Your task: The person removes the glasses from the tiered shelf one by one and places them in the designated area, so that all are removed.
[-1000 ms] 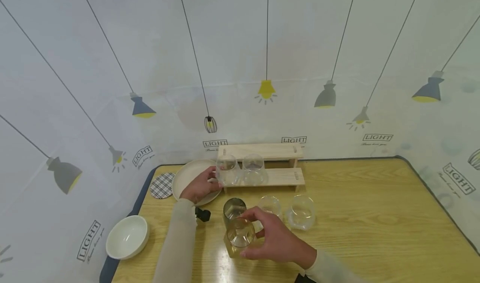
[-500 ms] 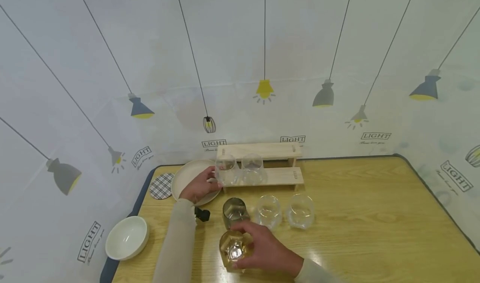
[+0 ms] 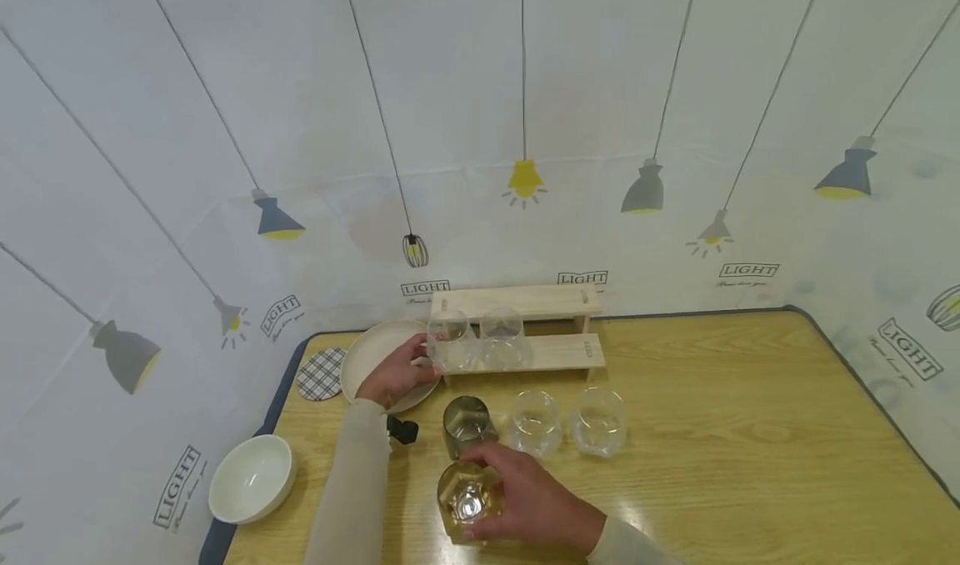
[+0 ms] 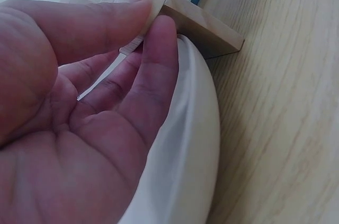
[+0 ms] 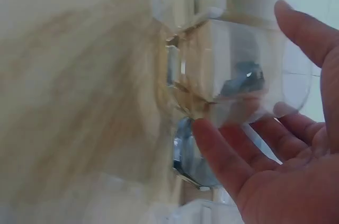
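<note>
My right hand (image 3: 536,498) curves its thumb and fingers round an amber glass tumbler (image 3: 468,502), which stands upright near the front of the table. Right behind it is a smoky grey tumbler (image 3: 467,425), and two clear glasses (image 3: 536,423) stand to its right. At the left end of the two-tier wooden rack (image 3: 562,352), my left hand (image 3: 401,373) pinches the lower shelf's end between thumb and forefinger, as the left wrist view shows. Beside those fingers, two more clear glasses (image 3: 504,340) stand on that shelf.
A cream plate (image 3: 367,352) lies under the left hand, partly hidden. Left of it are a checked round coaster (image 3: 321,374) and a white bowl (image 3: 252,479). A small black object (image 3: 403,430) shows beside the left sleeve. A printed backdrop rises behind the table.
The amber tumbler, tilted beside the grey one a second ago, has come towards the front and now stands upright. The left hand keeps its place at the rack.
</note>
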The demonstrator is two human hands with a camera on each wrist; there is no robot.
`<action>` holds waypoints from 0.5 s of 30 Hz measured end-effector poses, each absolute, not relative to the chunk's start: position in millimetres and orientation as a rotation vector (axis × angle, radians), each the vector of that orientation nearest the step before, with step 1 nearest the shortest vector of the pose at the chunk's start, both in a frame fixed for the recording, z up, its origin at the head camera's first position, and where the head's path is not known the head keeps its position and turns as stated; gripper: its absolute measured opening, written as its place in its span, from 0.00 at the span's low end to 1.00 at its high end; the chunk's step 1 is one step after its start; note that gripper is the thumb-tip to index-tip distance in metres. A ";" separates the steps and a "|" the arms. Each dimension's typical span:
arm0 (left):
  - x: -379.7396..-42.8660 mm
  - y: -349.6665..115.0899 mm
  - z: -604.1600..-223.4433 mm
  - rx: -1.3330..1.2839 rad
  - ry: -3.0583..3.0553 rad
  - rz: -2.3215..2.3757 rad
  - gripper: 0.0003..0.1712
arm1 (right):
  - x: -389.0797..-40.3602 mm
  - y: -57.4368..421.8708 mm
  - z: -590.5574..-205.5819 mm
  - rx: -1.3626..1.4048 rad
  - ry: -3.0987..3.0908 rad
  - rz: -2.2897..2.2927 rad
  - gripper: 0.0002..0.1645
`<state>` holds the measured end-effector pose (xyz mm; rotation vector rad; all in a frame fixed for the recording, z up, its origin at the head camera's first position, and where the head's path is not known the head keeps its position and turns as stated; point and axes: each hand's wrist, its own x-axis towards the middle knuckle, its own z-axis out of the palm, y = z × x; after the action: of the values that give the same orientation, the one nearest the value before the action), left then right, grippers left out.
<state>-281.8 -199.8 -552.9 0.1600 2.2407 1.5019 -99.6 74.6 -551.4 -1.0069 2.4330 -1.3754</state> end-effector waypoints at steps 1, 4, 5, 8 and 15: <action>-282.1 -199.8 -553.5 0.163 2.238 1.502 0.40 | -100.4 75.8 -549.5 -1.007 2.425 -1.372 0.49; -282.0 -199.5 -552.9 0.158 2.236 1.508 0.40 | -104.0 80.0 -540.0 -1.000 2.399 -1.371 0.50; -281.9 -199.5 -552.4 0.158 2.237 1.507 0.40 | -105.4 81.6 -536.2 -0.995 2.382 -1.381 0.49; -281.3 -199.9 -550.1 0.155 2.226 1.517 0.41 | -110.0 86.4 -524.7 -0.957 2.329 -1.435 0.44; -283.7 -199.6 -547.4 0.152 2.076 1.650 0.38 | -122.5 105.7 -502.1 -0.949 2.414 -1.559 0.38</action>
<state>-283.7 -199.6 -547.4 0.1521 2.0763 1.6503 -122.5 105.7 -502.1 -0.9486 2.4139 -1.5588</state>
